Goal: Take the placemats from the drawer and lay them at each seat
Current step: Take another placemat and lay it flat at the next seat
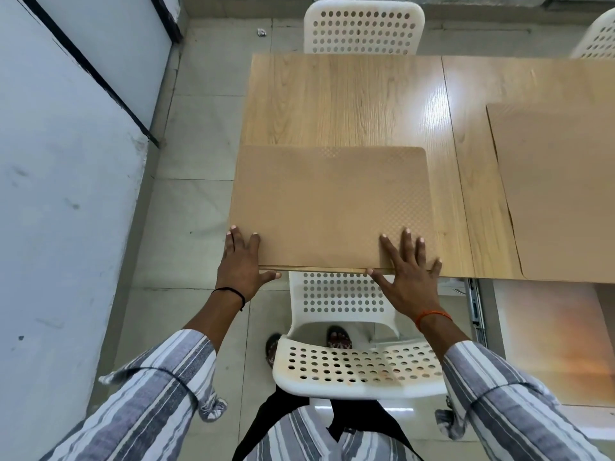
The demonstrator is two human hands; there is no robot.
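A tan textured placemat (329, 204) lies on the wooden table (349, 98) at the near left seat, its near edge along the table's front edge. My left hand (241, 261) rests with straight fingers on the mat's near left corner, thumb under the table edge. My right hand (411, 277) lies flat with spread fingers on the mat's near right corner, thumb at the edge. A second tan placemat (559, 188) lies on the table to the right, cut off by the frame.
A white perforated chair (352, 364) stands between me and the table. Two more white chairs (364, 26) stand at the far side. An open drawer (552, 341) shows under the table at the right. A pale wall (66, 161) runs along the left.
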